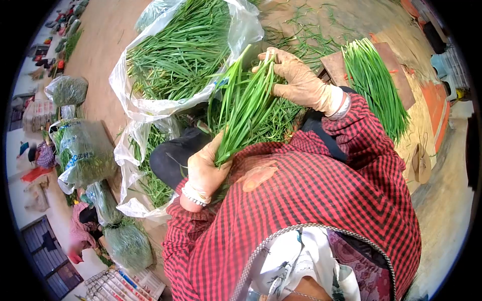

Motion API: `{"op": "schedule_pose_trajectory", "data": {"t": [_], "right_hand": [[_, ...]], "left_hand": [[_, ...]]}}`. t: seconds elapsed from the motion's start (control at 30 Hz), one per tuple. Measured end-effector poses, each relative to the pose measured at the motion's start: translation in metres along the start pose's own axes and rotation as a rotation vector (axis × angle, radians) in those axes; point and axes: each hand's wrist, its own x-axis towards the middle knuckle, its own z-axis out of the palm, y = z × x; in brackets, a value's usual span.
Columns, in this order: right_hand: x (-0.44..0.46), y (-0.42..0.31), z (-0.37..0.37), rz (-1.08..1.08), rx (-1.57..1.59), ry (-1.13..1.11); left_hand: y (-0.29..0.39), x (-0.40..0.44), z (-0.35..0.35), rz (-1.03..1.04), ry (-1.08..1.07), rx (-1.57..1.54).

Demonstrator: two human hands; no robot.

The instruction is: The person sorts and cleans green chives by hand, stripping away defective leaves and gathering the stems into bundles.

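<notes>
A loose bunch of garlic chives [248,103] stretches between my hands, with its pale cut ends pointing up and away from me. My left hand [207,168], in a thin glove, is closed around the leafy lower end. At the pale end, the gloved fingers of my right hand [296,80] pinch some of the stems. Beyond them lies a big open plastic bag [133,103] heaped with more chives [175,65]. A neat sheaf of chives [376,88] rests on a brown board [401,75] to the right.
Chive scraps [311,40] litter the ground ahead. Tied clear bags of greens [85,145] line the left side, with a crate [123,286] below them. Another person [83,226] sits at the far left. A pair of twine-like strands [423,160] lies at right.
</notes>
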Motion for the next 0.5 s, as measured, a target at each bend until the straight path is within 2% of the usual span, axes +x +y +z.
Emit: {"op": "schedule_pose_trajectory", "data": {"t": [0.03,0.07,0.13,0.33,0.43,0.47,0.5], "right_hand": [[-0.002,0.002,0.002,-0.005,-0.073,-0.017],[-0.003,0.001,0.004,-0.004,-0.072,-0.021],[-0.005,-0.001,0.005,-0.16,-0.257,0.092],[-0.025,0.007,0.009,-0.087,-0.358,0.082],[-0.027,0.032,0.007,0.133,-0.321,0.178],[-0.028,0.052,0.005,0.276,-0.336,0.178],[-0.03,0.073,-0.005,0.413,-0.366,0.077]], "left_hand": [[-0.002,-0.001,0.001,0.099,0.078,0.09],[-0.002,-0.003,-0.001,0.096,0.078,0.087],[0.004,-0.004,-0.007,0.148,0.024,0.306],[-0.006,-0.009,-0.01,0.186,0.003,0.414],[-0.005,-0.011,-0.009,0.192,0.002,0.423],[-0.003,-0.012,-0.011,0.187,0.014,0.46],[-0.002,-0.013,-0.013,0.182,0.025,0.498]]}}
